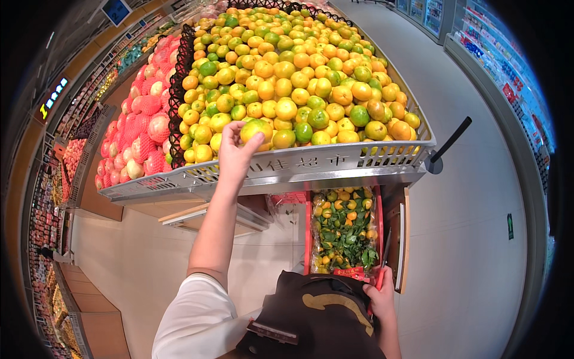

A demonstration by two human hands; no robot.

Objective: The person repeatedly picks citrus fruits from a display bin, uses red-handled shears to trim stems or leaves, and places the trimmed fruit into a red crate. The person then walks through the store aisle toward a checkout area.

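Observation:
My left hand (237,150) holds a yellow-green mandarin (256,130) between thumb and fingers, at the front edge of a large heap of mandarins (287,69). The heap fills a display bin with a grey slatted front rail (309,159). Lower down, my right hand (382,294) grips the red handle of a cutting tool (380,279), likely scissors, with its dark blade pointing up and away from me. Just ahead of that hand is a red crate (308,233) lined with clear plastic, holding mandarins with green leaves (345,238).
Pink fruits in foam nets (148,116) lie left of a black mesh divider (179,89). Cabinet doors (224,217) stand open beneath the bin. A black post (450,139) juts from the bin's right corner. Refrigerated shelves (506,76) line the right side.

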